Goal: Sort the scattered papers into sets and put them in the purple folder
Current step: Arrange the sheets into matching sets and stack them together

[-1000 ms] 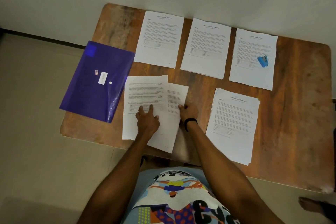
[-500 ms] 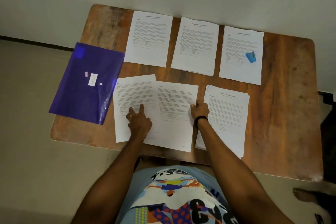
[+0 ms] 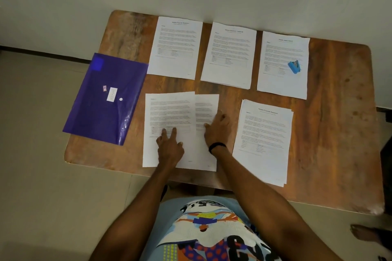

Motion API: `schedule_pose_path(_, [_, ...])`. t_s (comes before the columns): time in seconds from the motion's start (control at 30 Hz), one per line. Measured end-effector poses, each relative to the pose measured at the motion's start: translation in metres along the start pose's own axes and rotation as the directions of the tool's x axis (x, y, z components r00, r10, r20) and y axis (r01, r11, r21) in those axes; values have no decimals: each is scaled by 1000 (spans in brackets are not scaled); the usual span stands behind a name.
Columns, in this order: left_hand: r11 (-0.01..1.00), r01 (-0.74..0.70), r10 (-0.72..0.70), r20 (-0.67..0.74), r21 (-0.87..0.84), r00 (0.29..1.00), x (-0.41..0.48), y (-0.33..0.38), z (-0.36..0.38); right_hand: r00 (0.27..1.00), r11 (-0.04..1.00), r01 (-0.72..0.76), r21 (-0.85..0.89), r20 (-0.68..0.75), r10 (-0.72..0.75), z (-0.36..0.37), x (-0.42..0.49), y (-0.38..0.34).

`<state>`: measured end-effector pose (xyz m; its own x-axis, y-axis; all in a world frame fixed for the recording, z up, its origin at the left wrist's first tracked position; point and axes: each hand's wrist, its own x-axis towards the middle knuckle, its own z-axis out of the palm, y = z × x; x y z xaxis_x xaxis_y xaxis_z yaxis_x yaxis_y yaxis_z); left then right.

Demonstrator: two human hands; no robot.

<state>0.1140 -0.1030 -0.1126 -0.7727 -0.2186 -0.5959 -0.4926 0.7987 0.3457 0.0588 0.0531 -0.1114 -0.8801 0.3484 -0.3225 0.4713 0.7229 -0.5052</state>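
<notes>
While left hand (image 3: 169,148) and right hand (image 3: 216,128) press two overlapping sheets (image 3: 169,110), flat-fingered and gripping nothing, squaring them into a set likely follows.

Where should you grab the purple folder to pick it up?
The purple folder lies flat on the table, so fingers can't get under most of it. Its left edge seems to stick out slightly past the table's side. Come from the left there, with fingers underneath and thumb on top.
</notes>
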Motion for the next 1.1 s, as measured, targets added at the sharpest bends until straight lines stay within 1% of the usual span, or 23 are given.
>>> schedule_pose_path(0.07, [1000,-20,20,12,7,1000,-6,0,5,997,996,48,-80,-61,-53,7,-12,-14])
schedule_pose_path(0.17, [999,-43,43,8,15,999,-13,-4,14,977,992,40,-122,-205,-65,18,-22,-23])
schedule_pose_path(0.23, [999,-47,46,-3,-10,999,-15,-8,17,961,984,105,-142,-242,-137,23,-24,-27])
schedule_pose_path(0.27, [998,-49,49,-10,-28,999,-16,-9,17,970,982,143,-122,-177,-164,26,-25,-28])
schedule_pose_path(0.3, [998,-55,54,-17,-42,998,-16,-11,16,984,985,151,-79,-82,-157,29,-26,-29])
schedule_pose_path(0.37, [996,-66,65,-17,-59,998,-15,-14,14,993,999,32,-37,115,-28,36,-23,-28])
schedule_pose_path(0.4, [995,-72,72,-10,-68,997,-14,-16,13,985,996,-38,-79,164,51,37,-22,-28])
schedule_pose_path(0.43, [993,-84,84,-4,-83,996,-12,-20,13,977,989,-79,-122,187,101,38,-21,-29])
schedule_pose_path(0.47, [990,-96,97,0,-107,995,-10,-23,12,972,986,-100,-130,200,124,39,-20,-31])
schedule_pose_path(0.5, [985,-110,111,-1,-132,994,-8,-27,12,965,989,-125,-81,220,140,41,-18,-33])
schedule_pose_path(0.53, [982,-119,120,-3,-149,993,-5,-31,12,953,984,-174,22,257,163,40,-16,-37])
schedule_pose_path(0.6, [978,-130,132,2,-163,991,-2,-36,10,910,924,-308,228,352,217,39,-13,-40])
schedule_pose_path(0.63, [977,-136,139,5,-166,990,-1,-36,9,897,891,-351,286,376,233,37,-12,-40])
schedule_pose_path(0.67, [976,-138,141,9,-169,990,-1,-36,7,894,884,-369,289,371,251,36,-12,-41])
schedule_pose_path(0.7, [974,-139,144,12,-178,990,-2,-37,5,902,901,-364,234,329,279,36,-14,-40])
schedule_pose_path(0.77, [972,-144,149,15,-188,989,-1,-37,3,931,948,-317,-2,190,312,39,-20,-37])
schedule_pose_path(0.83, [970,-153,160,25,-189,987,0,-38,2,955,960,-231,-160,150,255,44,-32,-34])
schedule_pose_path(0.87, [971,-152,161,31,-186,987,0,-38,2,964,965,-183,-190,159,215,49,-37,-32])
schedule_pose_path(0.93, [974,-144,153,40,-176,987,0,-37,2,973,974,-108,-197,179,144,57,-45,-31])
schedule_pose_path(0.97, [975,-140,149,40,-175,988,0,-36,2,974,980,-96,-174,186,129,58,-46,-31])
schedule_pose_path(1.03, [975,-137,145,37,-174,989,-1,-34,3,967,990,-131,-59,211,141,56,-43,-33])
schedule_pose_path(1.1, [974,-148,155,26,-172,988,-1,-34,3,950,968,-213,131,261,173,52,-38,-34])
